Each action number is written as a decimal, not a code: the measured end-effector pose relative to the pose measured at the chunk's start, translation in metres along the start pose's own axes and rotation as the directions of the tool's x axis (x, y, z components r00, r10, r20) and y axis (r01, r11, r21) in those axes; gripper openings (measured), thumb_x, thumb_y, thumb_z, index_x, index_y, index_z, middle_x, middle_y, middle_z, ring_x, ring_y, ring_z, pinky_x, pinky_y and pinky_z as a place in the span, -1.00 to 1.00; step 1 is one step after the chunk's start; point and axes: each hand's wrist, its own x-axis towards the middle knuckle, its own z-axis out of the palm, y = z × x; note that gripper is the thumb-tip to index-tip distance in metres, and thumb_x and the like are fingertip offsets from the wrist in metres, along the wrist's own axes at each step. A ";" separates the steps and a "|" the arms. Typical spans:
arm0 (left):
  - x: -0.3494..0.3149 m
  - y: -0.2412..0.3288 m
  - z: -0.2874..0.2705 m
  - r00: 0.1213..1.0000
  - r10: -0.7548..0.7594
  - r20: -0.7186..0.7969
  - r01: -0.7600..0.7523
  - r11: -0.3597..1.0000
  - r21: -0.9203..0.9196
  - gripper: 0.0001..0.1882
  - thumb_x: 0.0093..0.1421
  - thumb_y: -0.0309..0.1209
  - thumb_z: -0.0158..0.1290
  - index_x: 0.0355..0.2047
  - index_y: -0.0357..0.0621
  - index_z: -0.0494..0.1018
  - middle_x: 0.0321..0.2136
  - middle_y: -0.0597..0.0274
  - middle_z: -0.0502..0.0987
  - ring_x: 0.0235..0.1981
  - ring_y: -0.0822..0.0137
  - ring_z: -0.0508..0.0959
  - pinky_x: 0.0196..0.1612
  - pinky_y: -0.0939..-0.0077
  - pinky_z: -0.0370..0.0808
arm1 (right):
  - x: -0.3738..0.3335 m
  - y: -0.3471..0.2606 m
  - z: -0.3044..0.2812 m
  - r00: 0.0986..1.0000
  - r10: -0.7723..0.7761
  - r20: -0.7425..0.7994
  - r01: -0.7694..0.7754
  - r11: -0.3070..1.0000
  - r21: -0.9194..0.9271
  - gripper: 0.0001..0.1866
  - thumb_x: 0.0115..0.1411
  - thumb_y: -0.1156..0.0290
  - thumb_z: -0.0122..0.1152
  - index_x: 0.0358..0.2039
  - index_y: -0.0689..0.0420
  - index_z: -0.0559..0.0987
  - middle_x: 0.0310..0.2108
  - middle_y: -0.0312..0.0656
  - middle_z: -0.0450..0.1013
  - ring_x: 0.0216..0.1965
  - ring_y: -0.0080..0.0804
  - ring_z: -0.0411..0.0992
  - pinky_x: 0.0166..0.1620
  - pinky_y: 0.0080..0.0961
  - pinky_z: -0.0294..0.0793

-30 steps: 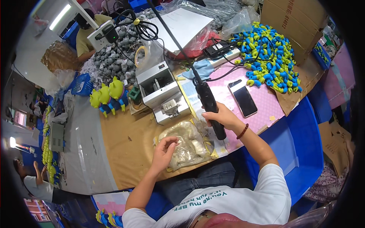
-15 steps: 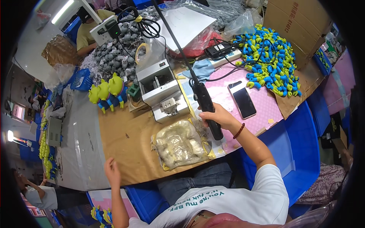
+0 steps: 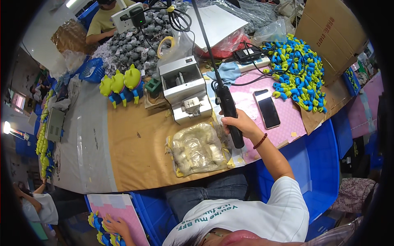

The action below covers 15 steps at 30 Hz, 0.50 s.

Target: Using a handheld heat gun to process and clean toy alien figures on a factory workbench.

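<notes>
- Gripping the black tool (image 3: 226, 100) with my right hand (image 3: 246, 124): fingers curled round its lower half, thumb laid across it. It is held over the tabletop (image 3: 139, 172) by the front edge, just right of the padded cushion (image 3: 199, 149); cannot tell whether its lower end touches.
- Tool's long axis: slanting, upper end toward the tabletop's far edge and a little left, lower end toward the front edge and a little right. Cord (image 3: 204, 37) runs on from the upper end, nearly in line.
- Tool's handling: I judge the casing stiff, smooth, fairly weighty, with some drag from the cord. Best hold: the thick of the barrel, clear of both ends.
- Left hand (image 3: 117, 226) out over the toys (image 3: 95, 222) at the left edge of the pink board (image 3: 123, 203), beyond the tabletop's front edge. Fingers slightly spread; cannot tell whether they pinch a toy or only rest.
- Toys' handling: likely light, firm plastic, slick on the curves, paint easily scuffed. I would take one round the blue body.
- Toys' direction: blue and green parts crowd together by my fingers; cannot tell which way they point. Three similar figures (image 3: 119, 84) on the tabletop have ears toward the far edge, feet nearer me.
</notes>
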 end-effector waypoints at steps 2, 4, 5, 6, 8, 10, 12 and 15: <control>-0.017 -0.014 0.009 0.998 -0.055 0.036 0.052 0.996 0.074 -0.23 0.09 -0.36 0.16 0.32 -0.07 0.16 0.28 -0.06 0.17 0.31 -0.10 0.14 0.34 -0.11 0.00 | -0.001 -0.001 0.003 1.000 -0.017 -0.013 0.017 1.000 0.009 -0.68 0.15 0.30 0.34 -0.25 0.22 0.43 -0.55 -0.26 0.42 -0.60 -0.51 0.42 -0.50 -0.55 0.44; -0.031 -0.022 0.014 0.996 -0.082 0.036 0.078 0.992 0.095 -0.21 0.08 -0.34 0.18 0.32 -0.05 0.15 0.28 -0.05 0.16 0.32 -0.10 0.13 0.35 -0.11 -0.01 | -0.002 -0.002 0.004 1.000 -0.022 -0.018 0.022 1.000 0.015 -0.71 0.15 0.31 0.34 -0.29 0.20 0.44 -0.56 -0.26 0.42 -0.61 -0.51 0.42 -0.50 -0.55 0.42; -0.035 -0.023 0.016 0.996 -0.080 0.034 0.077 0.993 0.095 -0.20 0.07 -0.33 0.19 0.33 -0.05 0.15 0.28 -0.06 0.17 0.31 -0.10 0.14 0.35 -0.12 -0.01 | -0.002 -0.002 0.005 1.000 -0.021 -0.022 0.022 1.000 0.020 -0.70 0.15 0.31 0.34 -0.27 0.21 0.44 -0.56 -0.25 0.42 -0.61 -0.51 0.42 -0.50 -0.55 0.42; -0.038 -0.025 0.018 0.996 -0.080 0.032 0.076 0.993 0.094 -0.19 0.07 -0.32 0.20 0.33 -0.05 0.14 0.28 -0.06 0.17 0.31 -0.10 0.15 0.35 -0.14 -0.01 | -0.003 -0.003 0.006 0.999 -0.021 -0.026 0.021 0.999 0.024 -0.69 0.15 0.31 0.33 -0.26 0.22 0.43 -0.56 -0.25 0.42 -0.61 -0.50 0.42 -0.50 -0.55 0.42; -0.046 -0.022 0.019 0.995 -0.087 0.052 0.082 0.992 0.094 -0.16 0.06 -0.30 0.21 0.34 -0.07 0.12 0.27 -0.09 0.19 0.29 -0.11 0.19 0.35 -0.15 0.01 | -0.004 -0.005 0.008 0.999 -0.020 -0.035 0.020 0.999 0.026 -0.67 0.16 0.31 0.33 -0.23 0.23 0.42 -0.56 -0.24 0.42 -0.60 -0.50 0.42 -0.50 -0.54 0.43; -0.047 -0.018 0.018 0.989 -0.124 0.084 0.116 0.989 0.093 -0.15 0.05 -0.31 0.22 0.34 -0.08 0.11 0.26 -0.10 0.19 0.28 -0.12 0.20 0.34 -0.11 0.04 | -0.004 -0.004 0.007 0.999 -0.020 -0.045 0.021 1.000 0.023 -0.65 0.16 0.31 0.34 -0.21 0.24 0.41 -0.57 -0.23 0.43 -0.61 -0.49 0.42 -0.51 -0.53 0.43; -0.047 -0.021 0.022 0.987 -0.145 0.067 0.142 0.989 0.039 -0.13 0.04 -0.34 0.24 0.34 -0.10 0.11 0.27 -0.09 0.18 0.29 -0.12 0.19 0.33 -0.07 0.07 | -0.004 -0.003 0.005 0.998 -0.025 -0.049 0.026 0.999 0.022 -0.64 0.16 0.31 0.34 -0.19 0.24 0.41 -0.57 -0.22 0.43 -0.61 -0.48 0.42 -0.51 -0.53 0.43; -0.043 -0.036 0.030 0.982 -0.187 0.023 0.188 0.982 -0.027 -0.12 0.02 -0.38 0.26 0.34 -0.12 0.11 0.28 -0.08 0.16 0.29 -0.14 0.17 0.31 -0.03 0.12 | -0.003 -0.001 0.004 0.999 -0.022 -0.037 0.023 1.000 0.021 -0.59 0.16 0.30 0.34 -0.13 0.27 0.40 -0.55 -0.22 0.42 -0.60 -0.47 0.43 -0.49 -0.53 0.45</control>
